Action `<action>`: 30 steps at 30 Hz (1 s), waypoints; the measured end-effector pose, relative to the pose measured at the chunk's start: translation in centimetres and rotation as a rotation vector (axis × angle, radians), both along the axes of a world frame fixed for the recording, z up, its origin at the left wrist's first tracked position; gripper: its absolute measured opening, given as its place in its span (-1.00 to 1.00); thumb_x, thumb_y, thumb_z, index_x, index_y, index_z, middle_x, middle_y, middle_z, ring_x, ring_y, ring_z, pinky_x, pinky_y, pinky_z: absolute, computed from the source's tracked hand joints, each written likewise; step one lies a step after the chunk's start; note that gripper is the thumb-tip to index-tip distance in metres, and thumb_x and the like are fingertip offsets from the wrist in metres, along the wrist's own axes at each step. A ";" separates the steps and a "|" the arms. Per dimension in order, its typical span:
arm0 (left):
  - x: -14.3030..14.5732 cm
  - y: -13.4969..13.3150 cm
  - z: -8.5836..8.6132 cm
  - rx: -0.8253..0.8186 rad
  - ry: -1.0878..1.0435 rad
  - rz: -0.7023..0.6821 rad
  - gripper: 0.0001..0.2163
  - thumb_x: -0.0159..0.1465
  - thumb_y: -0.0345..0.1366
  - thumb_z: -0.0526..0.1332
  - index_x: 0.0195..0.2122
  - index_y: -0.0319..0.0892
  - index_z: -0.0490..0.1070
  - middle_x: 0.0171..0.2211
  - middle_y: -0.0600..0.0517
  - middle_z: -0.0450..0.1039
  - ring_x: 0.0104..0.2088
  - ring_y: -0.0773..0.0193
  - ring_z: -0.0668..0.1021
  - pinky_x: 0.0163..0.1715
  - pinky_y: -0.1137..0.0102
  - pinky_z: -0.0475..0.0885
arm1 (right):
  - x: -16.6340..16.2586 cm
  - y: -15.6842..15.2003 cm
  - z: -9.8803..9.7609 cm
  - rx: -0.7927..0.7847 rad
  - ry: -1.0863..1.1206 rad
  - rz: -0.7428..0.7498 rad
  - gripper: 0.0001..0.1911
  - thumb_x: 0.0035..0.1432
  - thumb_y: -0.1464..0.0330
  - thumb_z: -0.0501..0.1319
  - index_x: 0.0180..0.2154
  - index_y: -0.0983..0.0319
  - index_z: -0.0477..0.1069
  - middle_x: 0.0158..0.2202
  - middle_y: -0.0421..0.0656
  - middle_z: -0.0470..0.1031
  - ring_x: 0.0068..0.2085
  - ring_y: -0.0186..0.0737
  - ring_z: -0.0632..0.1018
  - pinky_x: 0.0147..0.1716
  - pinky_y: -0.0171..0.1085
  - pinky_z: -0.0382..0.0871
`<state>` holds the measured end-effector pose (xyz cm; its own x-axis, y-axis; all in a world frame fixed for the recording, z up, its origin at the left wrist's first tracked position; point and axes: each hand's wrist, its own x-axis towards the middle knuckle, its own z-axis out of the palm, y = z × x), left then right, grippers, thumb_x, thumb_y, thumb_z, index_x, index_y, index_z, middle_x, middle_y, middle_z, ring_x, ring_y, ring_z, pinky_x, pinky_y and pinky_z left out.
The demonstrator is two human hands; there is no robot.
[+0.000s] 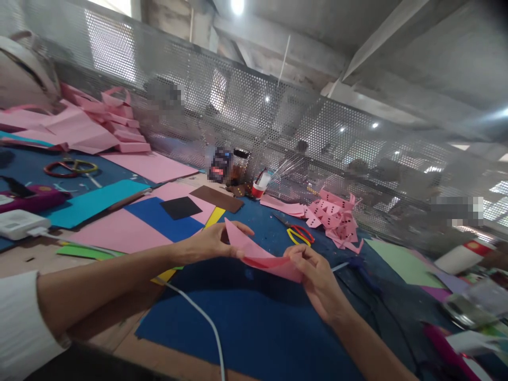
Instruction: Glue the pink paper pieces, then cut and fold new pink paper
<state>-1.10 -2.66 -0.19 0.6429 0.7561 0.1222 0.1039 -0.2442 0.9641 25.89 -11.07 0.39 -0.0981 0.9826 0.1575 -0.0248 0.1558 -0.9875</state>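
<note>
Between both hands a pink sheet of paper (257, 253) is held up above the dark blue mat (246, 328), folded or curled lengthwise. My left hand (214, 241) pinches its left end, with the thumb in front. At the right end, my right hand (313, 272) grips the paper between thumb and fingers. The sheet's middle bends down, showing a deeper pink inner fold. Just beyond the right hand lie scissors (300, 235) with red and yellow handles. Blue paper (162, 221) and a black piece (181, 208) rest on pink sheets past the left forearm.
Pink cut pieces with black dots (331, 217) are heaped at the back right. A glue gun (363, 272) lies right of my right hand. A white cable (202, 312) crosses the front. Folded pink paper (91, 124) piles up at far left. A perforated metal screen (246, 100) stands behind.
</note>
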 end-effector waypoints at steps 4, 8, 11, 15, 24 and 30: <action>0.1 -0.5 0.6 0.060 0.036 0.035 -0.47 0.14 0.05 0.33 0.07 -0.12 0.41 -0.10 -0.02 0.55 -0.06 0.04 0.56 -0.07 0.30 0.44 | 0.0 -0.1 0.4 -0.040 0.095 0.014 -0.76 0.14 0.17 0.34 -0.33 0.19 0.43 -0.26 -0.18 0.41 -0.38 -0.31 0.34 -0.41 -0.34 0.24; 0.3 -0.7 0.8 0.067 0.028 0.055 -0.46 0.16 0.10 0.29 0.07 -0.12 0.40 -0.13 -0.03 0.56 -0.08 0.04 0.56 -0.08 0.28 0.45 | 0.1 -0.1 0.7 -0.067 0.171 0.031 -0.77 0.13 0.18 0.35 -0.35 0.19 0.41 -0.27 -0.18 0.39 -0.36 -0.28 0.36 -0.36 -0.33 0.29; 0.6 -0.5 0.6 0.100 -0.004 0.044 -0.46 0.17 0.10 0.29 0.08 -0.12 0.40 -0.08 -0.05 0.55 -0.07 0.05 0.55 -0.07 0.28 0.44 | 0.1 -0.1 0.9 -0.082 0.212 0.021 -0.76 0.11 0.19 0.36 -0.36 0.20 0.41 -0.29 -0.18 0.37 -0.34 -0.27 0.36 -0.36 -0.33 0.31; 1.0 -0.5 0.7 0.123 -0.056 0.058 -0.48 0.21 0.11 0.26 0.07 -0.14 0.41 -0.03 -0.07 0.54 -0.05 0.05 0.56 -0.05 0.27 0.45 | 0.3 -0.2 1.2 -0.067 0.236 -0.002 -0.74 0.08 0.17 0.36 -0.34 0.20 0.40 -0.30 -0.18 0.36 -0.34 -0.26 0.36 -0.37 -0.32 0.32; 2.9 -0.8 2.6 0.023 -0.136 0.148 -0.56 0.13 0.03 0.38 -0.07 -0.15 0.51 -0.17 -0.04 0.61 -0.12 0.04 0.61 -0.08 0.22 0.49 | 1.5 0.3 2.3 0.039 0.235 -0.067 -0.75 0.16 0.13 0.28 -0.34 0.18 0.42 -0.35 -0.21 0.43 -0.33 -0.24 0.43 -0.27 -0.26 0.37; 5.1 0.5 3.5 0.009 -0.173 0.324 -0.65 0.18 0.03 0.33 -0.32 -0.22 0.52 -0.33 -0.06 0.61 -0.29 0.06 0.62 -0.32 0.28 0.48 | 3.1 1.0 3.5 0.181 0.272 -0.140 -0.80 0.19 0.19 0.30 -0.34 0.18 0.46 -0.36 -0.22 0.44 -0.34 -0.26 0.43 -0.30 -0.28 0.36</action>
<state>4.03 -2.15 3.33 0.3398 0.9153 0.2163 0.0125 -0.2344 0.9721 29.00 -10.10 3.88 0.1047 0.9374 0.3321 -0.2496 0.3480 -0.9036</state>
